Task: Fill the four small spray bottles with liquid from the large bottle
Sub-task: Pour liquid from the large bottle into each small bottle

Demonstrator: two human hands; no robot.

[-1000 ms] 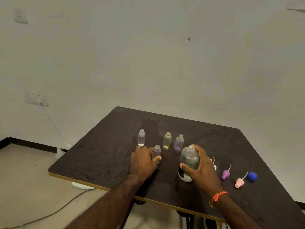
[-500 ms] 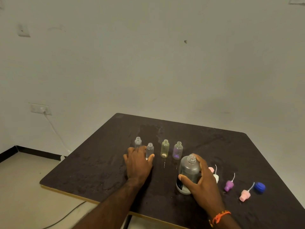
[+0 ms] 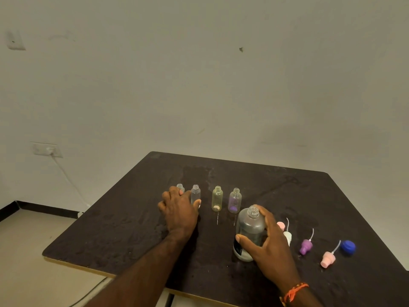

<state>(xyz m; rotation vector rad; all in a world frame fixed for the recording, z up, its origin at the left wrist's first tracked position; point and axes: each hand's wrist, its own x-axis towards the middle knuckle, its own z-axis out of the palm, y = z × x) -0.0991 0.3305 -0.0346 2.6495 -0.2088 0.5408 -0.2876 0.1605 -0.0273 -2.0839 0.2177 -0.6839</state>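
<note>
Fingers point(image 3: 269, 220) of right hand point(image 3: 269, 247): curled round large bottle point(image 3: 249, 232), thumb across its front, bottle upright and uncapped on table point(image 3: 124, 220). Left hand point(image 3: 179, 210): palm down, thumb tip touching clear bottle point(image 3: 195, 195); fingers partly hide leftmost bottle point(image 3: 180, 187), grip cannot be told. Yellow bottle point(image 3: 217, 198) and purple bottle point(image 3: 234, 200): upright, uncapped, between the two hands. Right of large bottle, in a row: spray tops, pink point(image 3: 281, 225), white point(image 3: 288, 237), purple point(image 3: 306, 246), pink point(image 3: 328, 259); blue cap point(image 3: 348, 247).
</note>
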